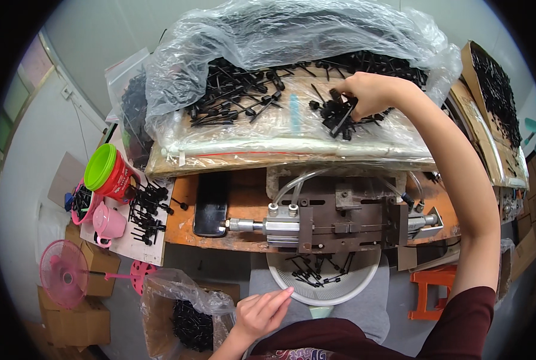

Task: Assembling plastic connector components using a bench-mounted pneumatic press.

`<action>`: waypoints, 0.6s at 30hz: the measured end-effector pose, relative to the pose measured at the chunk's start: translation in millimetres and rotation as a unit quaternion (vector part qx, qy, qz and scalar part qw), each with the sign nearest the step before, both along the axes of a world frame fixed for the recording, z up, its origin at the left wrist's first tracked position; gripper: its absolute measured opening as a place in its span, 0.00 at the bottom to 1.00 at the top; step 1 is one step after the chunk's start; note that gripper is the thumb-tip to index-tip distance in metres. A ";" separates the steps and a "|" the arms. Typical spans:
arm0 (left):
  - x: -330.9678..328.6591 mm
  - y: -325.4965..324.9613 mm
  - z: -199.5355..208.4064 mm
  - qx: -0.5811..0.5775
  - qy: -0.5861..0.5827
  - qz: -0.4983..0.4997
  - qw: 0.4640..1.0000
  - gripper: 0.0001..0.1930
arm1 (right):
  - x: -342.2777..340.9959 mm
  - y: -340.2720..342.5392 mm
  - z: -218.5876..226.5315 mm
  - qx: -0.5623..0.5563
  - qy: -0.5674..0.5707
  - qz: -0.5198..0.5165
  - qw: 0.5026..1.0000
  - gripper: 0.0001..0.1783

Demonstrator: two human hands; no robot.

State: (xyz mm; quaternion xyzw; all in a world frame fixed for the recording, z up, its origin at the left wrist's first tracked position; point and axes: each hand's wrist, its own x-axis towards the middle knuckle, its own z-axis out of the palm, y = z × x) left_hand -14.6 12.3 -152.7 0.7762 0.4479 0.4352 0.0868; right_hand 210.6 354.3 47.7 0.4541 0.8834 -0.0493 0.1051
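Black parts (334, 116): slender, plastic-looking stems with thick, knobbly ends; we find this clump at the right hand, over a film-covered board.
Right hand (371, 96): reaches forward, fingers bent and closed on the clump's upper right side; we cannot tell how many pieces they grip.
Board (274, 127): flat, tan, wrapped in creased clear film, a pale blue strip (294, 114) on it.
Loose heap (238, 90): similar black stems, tangled, left of the clump.
Plastic sheet (292, 36): clear, glossy, heavily crumpled along the back.
Metal fixture (364, 210): dark, slotted and blocky; we note a silver cylinder (282, 231) at its left and curved translucent tubes (307, 177).
Bench top (247, 192): orange, scuffed; a dark slab (210, 210), smooth and round-cornered, lies left of the fixture.
Basket (361, 277): pale, round, with perforated walls; we see scattered black stems inside.
Left hand (262, 315): index stretched toward the basket rim, other fingers curled; we cannot tell whether they hold anything.
Left side: red bucket (118, 183) with a lime-green ring, smooth pink cup (113, 223), and a round-caged pink fan (68, 278) below.
Right side: orange stool (418, 295) below; cardboard tray (475, 72) above, filled with black pieces.
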 end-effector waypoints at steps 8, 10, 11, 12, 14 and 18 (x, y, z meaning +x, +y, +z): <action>10.7 -3.4 3.0 -0.004 0.004 -0.017 1.000 0.24 | 28.9 -43.1 12.4 0.163 0.072 0.067 0.982 0.27; 12.1 -4.4 2.3 -0.009 0.007 -0.018 1.000 0.24 | 27.2 -54.6 6.5 0.187 0.117 0.122 0.968 0.28; 13.2 -4.9 1.6 -0.008 0.009 -0.020 1.000 0.24 | 23.7 -54.7 -0.1 0.195 0.111 0.139 0.965 0.31; 15.0 -4.5 1.1 -0.005 0.010 -0.026 1.000 0.24 | 18.3 -56.7 -5.7 0.195 0.106 0.120 0.968 0.32; 19.0 -2.6 1.4 0.002 0.008 -0.034 0.999 0.22 | 4.5 -57.5 -10.6 0.186 0.073 0.076 0.977 0.32; 23.2 -4.8 1.4 0.000 0.006 -0.024 1.000 0.19 | -3.1 -39.7 -28.9 0.171 0.097 0.007 0.980 0.31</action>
